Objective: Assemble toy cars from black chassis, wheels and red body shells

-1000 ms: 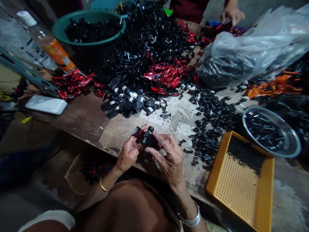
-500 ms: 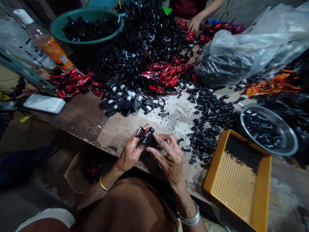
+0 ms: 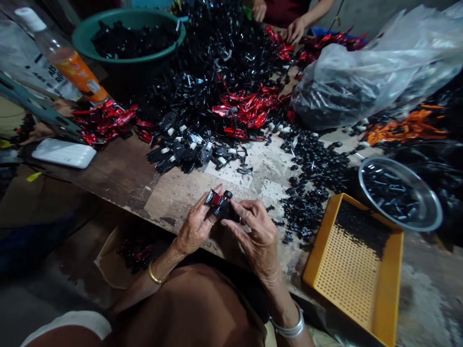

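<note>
Between my two hands, above the table's front edge, is a small black and red toy car point(image 3: 218, 200) with black wheels. My left hand point(image 3: 195, 225) is closed on its left end, thumb below and fingers behind. The fingertips and thumb of my right hand point(image 3: 255, 231) pinch its right side, where the underside is dark and partly hidden. Just beyond my hands lie black car bases with white pieces point(image 3: 190, 152). A pile of small black wheels and parts point(image 3: 307, 197) spreads to the right of my right hand.
A yellow perforated tray point(image 3: 347, 279) and a clear bowl of black parts point(image 3: 394, 197) stand at right. Behind are red shells point(image 3: 242, 111), a green basin point(image 3: 79, 43), a plastic bag point(image 3: 336, 91) and a bottle point(image 3: 77, 72). A co-worker's hands point(image 3: 295, 30) are at the far side.
The toy car has turned slightly in my hands, showing more of its red top. My right hand has shifted a little right. Another hand of the co-worker has come into view.
</note>
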Demonstrator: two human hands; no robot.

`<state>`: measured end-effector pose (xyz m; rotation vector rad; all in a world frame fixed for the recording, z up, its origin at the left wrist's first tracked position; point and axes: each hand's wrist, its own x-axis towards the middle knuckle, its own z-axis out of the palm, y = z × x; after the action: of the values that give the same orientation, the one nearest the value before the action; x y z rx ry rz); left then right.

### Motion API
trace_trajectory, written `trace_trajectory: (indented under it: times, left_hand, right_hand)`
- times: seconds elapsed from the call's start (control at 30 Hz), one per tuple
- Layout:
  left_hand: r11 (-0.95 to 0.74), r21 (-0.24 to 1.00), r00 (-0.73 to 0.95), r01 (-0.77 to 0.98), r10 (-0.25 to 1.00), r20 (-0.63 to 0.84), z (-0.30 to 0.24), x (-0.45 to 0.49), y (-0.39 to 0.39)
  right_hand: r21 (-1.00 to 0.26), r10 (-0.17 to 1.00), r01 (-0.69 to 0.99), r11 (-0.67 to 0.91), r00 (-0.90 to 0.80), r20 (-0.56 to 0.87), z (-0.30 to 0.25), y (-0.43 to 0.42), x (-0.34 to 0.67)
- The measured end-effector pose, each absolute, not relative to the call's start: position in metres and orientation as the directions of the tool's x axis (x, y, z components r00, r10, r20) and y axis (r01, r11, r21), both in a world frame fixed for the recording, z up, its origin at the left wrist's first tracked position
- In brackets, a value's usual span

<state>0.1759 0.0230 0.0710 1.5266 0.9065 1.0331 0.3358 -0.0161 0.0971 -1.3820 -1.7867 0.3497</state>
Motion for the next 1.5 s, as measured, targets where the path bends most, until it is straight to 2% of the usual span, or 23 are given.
trace_trajectory:
  times: [0.2, 0.6, 0.83, 1.2, 1.37, 1.5]
  left_hand:
    - [-0.178, 0.984, 0.337, 0.012, 0.927, 0.164, 0.068, 0.178, 0.024]
    - [-0.225, 0.974, 0.35, 0.033, 0.915, 0.199, 0.071, 0.178, 0.022]
    - [-0.133, 0.991, 0.335, -0.022, 0.933, 0.132, 0.068, 0.18, 0.018]
    - [-0.181, 0.983, 0.359, -0.014, 0.917, 0.174, 0.066, 0.179, 0.017]
    - [-0.122, 0.992, 0.333, -0.021, 0.935, 0.122, 0.062, 0.181, 0.015]
    - [-0.018, 0.996, 0.342, -0.09, 0.938, 0.048, 0.056, 0.181, 0.015]
  right_hand:
    - [-0.66, 0.888, 0.66, 0.359, -0.026, 0.458, 0.101, -0.019, 0.335]
    - [-0.606, 0.893, 0.702, 0.374, -0.098, 0.438, 0.103, -0.017, 0.341]
    - [-0.639, 0.891, 0.659, 0.397, -0.11, 0.441, 0.095, -0.017, 0.342]
    - [-0.648, 0.866, 0.588, 0.484, -0.215, 0.452, 0.092, -0.016, 0.353]
    - [-0.605, 0.862, 0.623, 0.497, -0.27, 0.43, 0.092, -0.015, 0.357]
    - [-0.631, 0.859, 0.602, 0.489, -0.206, 0.469, 0.084, -0.017, 0.348]
